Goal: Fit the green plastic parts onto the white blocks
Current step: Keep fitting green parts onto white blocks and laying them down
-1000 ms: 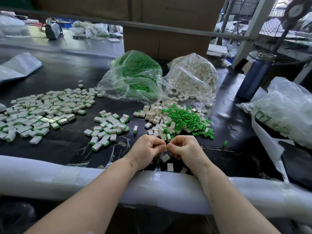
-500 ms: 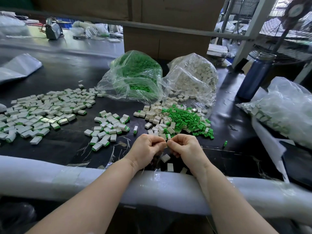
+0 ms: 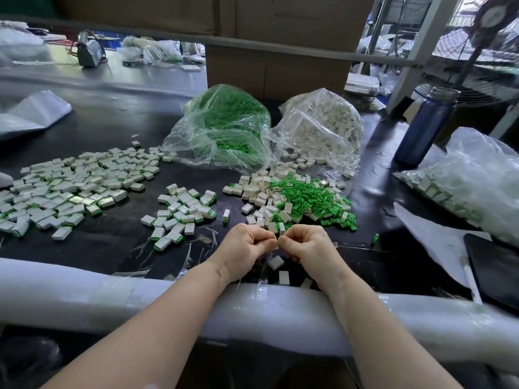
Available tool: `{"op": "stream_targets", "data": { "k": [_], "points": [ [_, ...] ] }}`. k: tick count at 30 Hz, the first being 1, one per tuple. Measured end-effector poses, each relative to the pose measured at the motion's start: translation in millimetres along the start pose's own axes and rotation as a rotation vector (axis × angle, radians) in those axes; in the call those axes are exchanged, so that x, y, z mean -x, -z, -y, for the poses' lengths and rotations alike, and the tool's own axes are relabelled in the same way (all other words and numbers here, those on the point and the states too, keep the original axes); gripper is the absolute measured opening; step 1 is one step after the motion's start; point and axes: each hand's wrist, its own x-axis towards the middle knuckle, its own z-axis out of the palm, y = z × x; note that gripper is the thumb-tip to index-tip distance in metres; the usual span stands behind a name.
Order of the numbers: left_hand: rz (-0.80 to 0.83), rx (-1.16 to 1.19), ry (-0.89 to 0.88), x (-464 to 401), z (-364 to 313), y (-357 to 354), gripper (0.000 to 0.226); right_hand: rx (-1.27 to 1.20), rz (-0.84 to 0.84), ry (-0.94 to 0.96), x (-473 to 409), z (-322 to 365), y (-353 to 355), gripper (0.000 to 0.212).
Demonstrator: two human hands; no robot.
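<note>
step: fitting | left hand (image 3: pixel 243 247) and right hand (image 3: pixel 307 246): fingertips pinched together at 6 o'clock on a small green plastic part (image 3: pixel 278 243), probably pressing it into a hidden white block | loose green-and-white pile (image 3: pixel 297 196) at 12 o'clock on the black counter (image 3: pixel 112 240), within reach

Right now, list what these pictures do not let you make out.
- Head view: what the left hand holds; curled fingers hide it. Only a green part peeks out between the two grips, against the right hand.
- Whether that part is seated in a white block: too small.
- The dark flat device: cut by the right edge.
- The far bench items: blurred.
</note>
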Motion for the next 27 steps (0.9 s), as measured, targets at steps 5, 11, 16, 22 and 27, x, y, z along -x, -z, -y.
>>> {"op": "stream_targets", "data": {
  "k": [5, 11, 16, 22, 27],
  "points": [
    [0.042, -0.081, -0.051, 0.8, -2.9, 0.9, 0.012, 0.041, 0.035, -0.017, -1.6, -1.2, 2.0, 0.026],
    [0.057, -0.122, -0.065, -0.4, -1.8, 1.2, 0.012, 0.027, 0.053, -0.008, -3.2, -1.6, 1.2, 0.032],
    [0.028, -0.079, -0.055, -0.8, 0.7, 0.4, 0.01, -0.007, 0.033, -0.007, -3.1, -2.1, 0.4, 0.029],
    [-0.076, 0.123, 0.017, -2.3, 2.4, -1.5, 0.012, -0.071, -0.114, 0.048, -3.9, -4.0, -6.1, 0.021],
    [-0.088, 0.169, 0.033, -2.8, 3.5, -0.5, 0.01, -0.147, -0.105, 0.063, -2.0, -1.7, -4.4, 0.021]
  ]
}}
